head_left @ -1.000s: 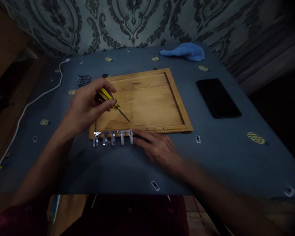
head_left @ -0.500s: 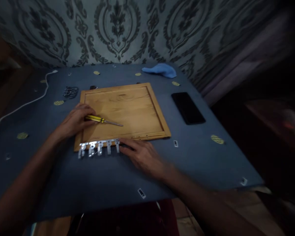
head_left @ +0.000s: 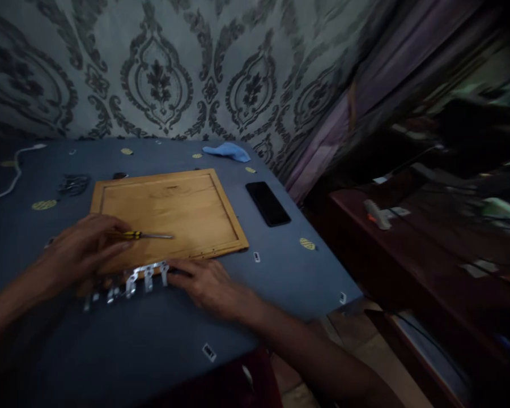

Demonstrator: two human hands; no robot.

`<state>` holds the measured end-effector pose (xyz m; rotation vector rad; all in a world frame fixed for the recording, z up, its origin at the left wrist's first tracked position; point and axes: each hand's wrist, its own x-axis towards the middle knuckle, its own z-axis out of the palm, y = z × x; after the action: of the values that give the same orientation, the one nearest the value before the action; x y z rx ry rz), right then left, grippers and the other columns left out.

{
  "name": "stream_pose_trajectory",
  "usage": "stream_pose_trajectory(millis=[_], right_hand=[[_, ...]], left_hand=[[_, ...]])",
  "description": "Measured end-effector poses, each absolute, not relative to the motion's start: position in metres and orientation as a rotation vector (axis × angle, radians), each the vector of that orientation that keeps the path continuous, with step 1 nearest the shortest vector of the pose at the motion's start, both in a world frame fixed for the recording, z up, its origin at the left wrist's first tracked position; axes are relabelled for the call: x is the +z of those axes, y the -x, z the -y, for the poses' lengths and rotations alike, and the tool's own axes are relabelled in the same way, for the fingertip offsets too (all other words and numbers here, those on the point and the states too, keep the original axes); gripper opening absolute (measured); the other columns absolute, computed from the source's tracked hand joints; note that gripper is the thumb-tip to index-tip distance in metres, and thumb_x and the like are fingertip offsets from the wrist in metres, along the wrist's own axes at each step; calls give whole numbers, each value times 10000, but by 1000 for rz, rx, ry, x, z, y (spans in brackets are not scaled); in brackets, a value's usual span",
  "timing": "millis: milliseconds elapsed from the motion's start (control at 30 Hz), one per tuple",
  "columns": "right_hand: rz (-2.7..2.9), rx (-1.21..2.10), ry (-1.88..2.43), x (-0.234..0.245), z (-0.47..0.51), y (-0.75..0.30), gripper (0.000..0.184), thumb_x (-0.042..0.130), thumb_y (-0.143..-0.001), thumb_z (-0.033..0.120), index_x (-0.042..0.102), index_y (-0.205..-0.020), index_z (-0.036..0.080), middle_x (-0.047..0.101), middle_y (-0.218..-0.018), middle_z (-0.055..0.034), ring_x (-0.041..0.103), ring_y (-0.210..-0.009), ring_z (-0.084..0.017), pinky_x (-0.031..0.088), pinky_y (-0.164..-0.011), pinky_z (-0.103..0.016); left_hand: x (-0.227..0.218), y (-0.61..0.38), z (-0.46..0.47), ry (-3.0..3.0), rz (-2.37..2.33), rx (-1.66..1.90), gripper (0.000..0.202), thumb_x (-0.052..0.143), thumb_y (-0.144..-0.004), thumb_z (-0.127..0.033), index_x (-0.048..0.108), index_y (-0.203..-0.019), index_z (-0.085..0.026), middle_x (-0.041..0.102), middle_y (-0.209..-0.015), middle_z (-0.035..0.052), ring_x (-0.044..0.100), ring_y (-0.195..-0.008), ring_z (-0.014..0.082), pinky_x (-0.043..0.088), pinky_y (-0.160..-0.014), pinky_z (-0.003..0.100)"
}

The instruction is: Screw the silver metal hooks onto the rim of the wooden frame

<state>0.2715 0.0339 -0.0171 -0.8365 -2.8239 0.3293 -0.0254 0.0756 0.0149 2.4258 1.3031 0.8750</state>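
My left hand (head_left: 79, 246) is over the left side of a framed wooden board (head_left: 191, 212), its fingers and thumb closed around the handle of a yellow-and-black screwdriver (head_left: 132, 234). The shaft points right across the panel. Along the board's near edge lies a shiny metal hook rail (head_left: 148, 274) with several hooks hanging toward me. My right hand (head_left: 212, 286) pinches the rail's right end against the board's edge. Under the left hand, the rail's left part is blurred and partly hidden.
Loose metal hooks (head_left: 73, 184) lie beyond the board's left corner, near a white cable (head_left: 17, 167). A blue cloth (head_left: 228, 151) and a black phone (head_left: 267, 203) rest on the blue tablecloth (head_left: 289, 286). Dark red furniture with a glue gun (head_left: 377, 215) stands at right.
The view has swung right, so the table appears farther left. My left hand has come nearer and lower over the board with the screwdriver. My right hand stays at the rail's end.
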Motion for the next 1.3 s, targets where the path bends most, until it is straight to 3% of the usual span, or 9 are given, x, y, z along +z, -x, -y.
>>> stream_pose_trajectory(millis=[100,167,333,567,733,1300], right_hand=[[2783,316,856,-22,-34,-271,418,571,-968,81,637,-1352,233,634,-1453,-75,683,-1196,-243,618,-904,-384],[2751,319,849,-24,-35,-270,407,579,-961,76,656,-1325,241,642,-1442,-78,707,-1149,-236,624,-895,-383],[2705,309,811,-24,-35,-269,361,572,-936,48,703,-1231,210,665,-1405,-97,735,-1082,-248,643,-836,-390],[2615,315,746,-31,-36,-270,322,536,-979,87,709,-1220,212,679,-1385,-93,717,-1121,-233,628,-903,-398],[2588,287,719,-34,-37,-270,292,564,-966,84,716,-1195,183,692,-1361,-111,732,-1095,-252,634,-883,-402],[2601,256,734,-36,-36,-267,373,485,-997,90,653,-1324,155,688,-1353,-138,718,-1137,-269,645,-902,-430]], left_hand=[[21,3,-47,-2303,-1403,632,491,665,-873,-617,638,-1234,-285,728,-1208,50,695,-1114,283,582,-936,387],[20,-9,-33,-2290,-1342,536,641,653,-869,-658,541,-1378,-285,676,-1325,99,654,-1206,313,564,-993,441],[18,-25,-22,-2352,-1315,401,694,690,-893,-559,423,-1467,-274,585,-1438,118,553,-1338,324,483,-1105,493],[8,-37,-20,-2383,-1326,472,751,772,-868,-405,376,-1485,-243,648,-1316,115,603,-1265,297,509,-1063,465],[3,-42,-18,-2342,-1369,488,736,778,-869,-333,375,-1481,-262,635,-1358,115,607,-1283,300,513,-1068,479],[0,-44,-18,-2251,-1352,548,776,802,-843,-301,351,-1472,-261,632,-1336,115,615,-1270,308,545,-1037,483]])
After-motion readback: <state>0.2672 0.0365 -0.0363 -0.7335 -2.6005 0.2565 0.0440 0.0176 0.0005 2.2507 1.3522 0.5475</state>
